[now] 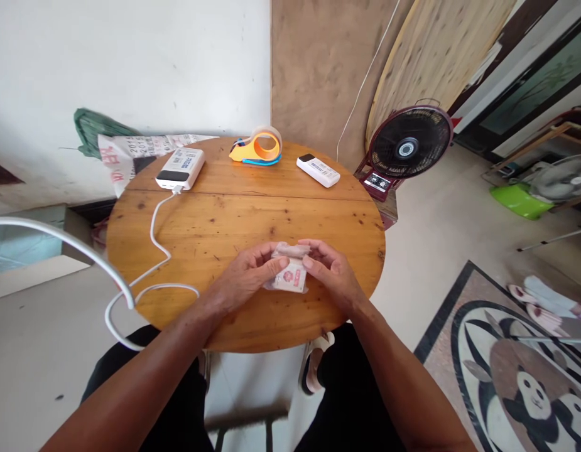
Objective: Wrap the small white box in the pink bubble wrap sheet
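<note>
Between my hands is a small flat white packet with red print, in a clear plastic wrapper, near the front edge of the round wooden table. My left hand grips its left side, thumb on top and fingers behind. On the right side, my right hand pinches it the same way, with the thumb at the upper right corner. The wrapper's upper end is bunched up between the fingertips. What the packet contains is hidden.
Along the table's back stand a white power bank with a white cable, an orange tape dispenser and a second white power bank. A dark red fan is beyond the right edge. Someone's foot shows far right.
</note>
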`<state>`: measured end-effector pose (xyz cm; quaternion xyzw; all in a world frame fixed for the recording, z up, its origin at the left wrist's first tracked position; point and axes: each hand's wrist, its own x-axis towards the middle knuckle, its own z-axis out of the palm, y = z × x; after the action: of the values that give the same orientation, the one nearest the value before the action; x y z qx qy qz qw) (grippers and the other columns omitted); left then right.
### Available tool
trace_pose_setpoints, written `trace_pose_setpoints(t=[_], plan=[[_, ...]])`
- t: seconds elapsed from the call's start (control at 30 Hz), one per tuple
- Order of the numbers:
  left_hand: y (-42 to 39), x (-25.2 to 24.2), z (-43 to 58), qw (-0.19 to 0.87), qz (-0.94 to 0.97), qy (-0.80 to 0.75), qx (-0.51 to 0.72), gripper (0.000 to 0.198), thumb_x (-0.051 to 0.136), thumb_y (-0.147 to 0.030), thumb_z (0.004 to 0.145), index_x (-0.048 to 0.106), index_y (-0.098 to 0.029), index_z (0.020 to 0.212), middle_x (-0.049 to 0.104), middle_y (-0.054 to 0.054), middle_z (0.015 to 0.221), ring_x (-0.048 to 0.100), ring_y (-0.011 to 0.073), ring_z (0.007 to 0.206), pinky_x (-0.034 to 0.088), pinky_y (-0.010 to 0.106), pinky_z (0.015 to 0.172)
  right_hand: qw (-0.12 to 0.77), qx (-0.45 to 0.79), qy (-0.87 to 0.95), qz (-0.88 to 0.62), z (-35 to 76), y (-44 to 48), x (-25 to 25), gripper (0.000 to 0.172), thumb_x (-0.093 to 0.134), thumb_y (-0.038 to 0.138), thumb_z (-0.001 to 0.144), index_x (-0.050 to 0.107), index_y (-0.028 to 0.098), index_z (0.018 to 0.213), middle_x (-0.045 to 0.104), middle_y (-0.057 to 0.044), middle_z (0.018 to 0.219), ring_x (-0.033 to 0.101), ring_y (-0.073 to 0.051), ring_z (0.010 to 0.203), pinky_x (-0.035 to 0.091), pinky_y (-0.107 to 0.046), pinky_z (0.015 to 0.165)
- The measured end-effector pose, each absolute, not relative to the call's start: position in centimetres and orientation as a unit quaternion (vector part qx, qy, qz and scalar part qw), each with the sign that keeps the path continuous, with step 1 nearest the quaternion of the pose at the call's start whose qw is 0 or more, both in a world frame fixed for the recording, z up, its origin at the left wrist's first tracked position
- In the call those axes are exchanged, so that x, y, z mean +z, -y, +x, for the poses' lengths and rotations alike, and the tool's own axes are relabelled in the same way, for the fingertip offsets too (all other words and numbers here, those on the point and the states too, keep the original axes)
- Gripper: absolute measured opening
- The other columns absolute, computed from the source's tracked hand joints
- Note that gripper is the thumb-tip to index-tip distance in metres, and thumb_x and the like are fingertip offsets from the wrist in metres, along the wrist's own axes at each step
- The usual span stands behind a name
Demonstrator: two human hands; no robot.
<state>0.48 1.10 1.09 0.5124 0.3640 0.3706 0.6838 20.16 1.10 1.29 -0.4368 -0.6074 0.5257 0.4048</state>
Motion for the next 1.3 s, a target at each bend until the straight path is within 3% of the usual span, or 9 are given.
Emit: trace_pose_setpoints(t=[0.23,0.37,0.53,0.9,1.07,1.3], plan=[[-1.2,0.9,0.6,0.702,0.507,-0.353,0.354,0.050,0.068,-0.044,0.079,0.060,-0.018,0.122,0.070,0.007,0.105,0.066,0.0212,0.091,0.051,0.032,0.081,0.406,0.464,0.635,-0.465,20.7,-1.2,1.4,0.032,0.064,0.040,0.083,0.064,0.020,0.108,0.068,-0.005,0.103,0.063,-0.019,0.092,0.051,-0.033,0.081],[-1.1,1.0,0.6,0.709,0.521,-0.340,0.333,0.043,0.068,-0.040,0.080,0.061,-0.019,0.117,0.070,0.006,0.105,0.066,0.0198,0.090,0.051,0.030,0.079,0.432,0.409,0.654,-0.468,20.8,-1.3,1.6,0.017,0.062,0.035,0.086,0.069,0.021,0.092,0.069,-0.002,0.094,0.062,-0.018,0.089,0.048,-0.031,0.083],[-0.9,1.1,0.9,0.702,0.541,-0.337,0.317,0.042,0.069,-0.037,0.080,0.060,-0.020,0.117,0.069,0.006,0.107,0.065,0.0205,0.094,0.050,0.030,0.080,0.438,0.408,0.658,-0.457,21.0,-1.3,2.1,0.021,0.058,0.034,0.089,0.070,0.020,0.079,0.067,-0.001,0.081,0.060,-0.016,0.078,0.047,-0.028,0.077],[-1.0,1.0,1.1,0.691,0.545,-0.345,0.325,0.035,0.067,-0.040,0.080,0.064,-0.019,0.107,0.069,0.003,0.094,0.064,0.0184,0.085,0.050,0.028,0.075,0.438,0.344,0.707,-0.436,20.3,0.0,2.4,0.016,0.059,0.028,0.090,0.073,0.024,0.084,0.072,-0.001,0.085,0.066,-0.018,0.081,0.050,-0.032,0.077],[-1.2,1.5,1.1,0.660,0.542,-0.390,0.345,0.035,0.065,-0.044,0.081,0.067,-0.018,0.103,0.067,0.001,0.085,0.060,0.0150,0.076,0.047,0.025,0.070,0.441,0.238,0.749,-0.433,19.7,0.3,1.9,0.015,0.057,0.023,0.092,0.071,0.027,0.089,0.074,0.000,0.089,0.068,-0.019,0.088,0.048,-0.036,0.083],[-1.4,1.3,0.9,0.620,0.552,-0.412,0.376,0.033,0.062,-0.045,0.083,0.068,-0.017,0.099,0.068,0.002,0.091,0.059,0.0157,0.082,0.045,0.025,0.076,0.421,0.072,0.808,-0.405,19.2,0.2,1.1,0.017,0.055,0.017,0.091,0.067,0.026,0.099,0.074,-0.003,0.098,0.068,-0.017,0.088,0.044,-0.038,0.087]])
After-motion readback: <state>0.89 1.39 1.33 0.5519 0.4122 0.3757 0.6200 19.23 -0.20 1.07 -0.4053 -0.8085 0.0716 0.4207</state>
